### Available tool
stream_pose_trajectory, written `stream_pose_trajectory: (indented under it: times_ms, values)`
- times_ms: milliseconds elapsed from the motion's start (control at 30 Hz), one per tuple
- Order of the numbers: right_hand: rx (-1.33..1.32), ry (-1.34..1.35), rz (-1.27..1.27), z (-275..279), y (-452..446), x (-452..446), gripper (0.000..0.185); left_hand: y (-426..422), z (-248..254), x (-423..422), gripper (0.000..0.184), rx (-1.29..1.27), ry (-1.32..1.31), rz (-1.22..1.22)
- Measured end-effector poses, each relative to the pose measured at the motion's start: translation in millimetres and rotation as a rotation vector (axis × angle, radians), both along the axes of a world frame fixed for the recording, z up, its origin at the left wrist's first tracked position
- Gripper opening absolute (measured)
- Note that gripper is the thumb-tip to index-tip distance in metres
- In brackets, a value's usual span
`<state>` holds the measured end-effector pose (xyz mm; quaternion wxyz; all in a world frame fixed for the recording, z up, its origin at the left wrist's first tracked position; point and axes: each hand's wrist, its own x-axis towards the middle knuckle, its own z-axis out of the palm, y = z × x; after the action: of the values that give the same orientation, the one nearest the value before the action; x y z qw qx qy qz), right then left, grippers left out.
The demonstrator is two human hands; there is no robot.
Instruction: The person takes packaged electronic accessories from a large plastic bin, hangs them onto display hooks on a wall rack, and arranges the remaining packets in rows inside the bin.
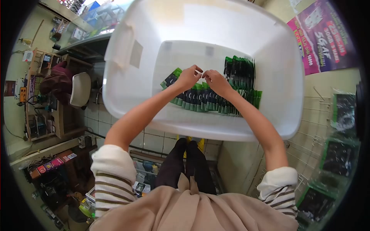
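Observation:
A large white plastic tub (279,96) lies in front of me. Along its near side runs a row of green and black packets (200,98), standing close together. More dark packets with green edges (239,71) are lined up at the right. My left hand (188,77) is over the left part of the row, its fingers curled, beside a tilted packet (170,79). Close to it, my right hand (216,81) hovers above the middle of the row with bent fingers. The fingertips of both hands nearly meet; anything between them is too small to make out.
At the left, a person in dark clothing (58,81) sits by a white chair (81,89) and wooden shelves (36,96). A purple poster (322,38) and a wire rack (308,127) with wrapped packs (339,158) are on the right. A glass case (92,23) stands behind.

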<state>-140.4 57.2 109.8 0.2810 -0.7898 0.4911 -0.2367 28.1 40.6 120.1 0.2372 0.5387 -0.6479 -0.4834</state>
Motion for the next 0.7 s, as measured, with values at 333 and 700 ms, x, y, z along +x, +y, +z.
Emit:
stream_pose_trajectory:
  times_ms: [333,700]
  values:
    - [0.054,0.502,0.254,-152,-12,6,0.031,15,-156,-28,0.037,0.248,-0.572,-0.101]
    - [0.241,0.069,0.201,-123,-26,-12,0.017,16,-140,-28,0.027,0.211,-0.414,-0.004]
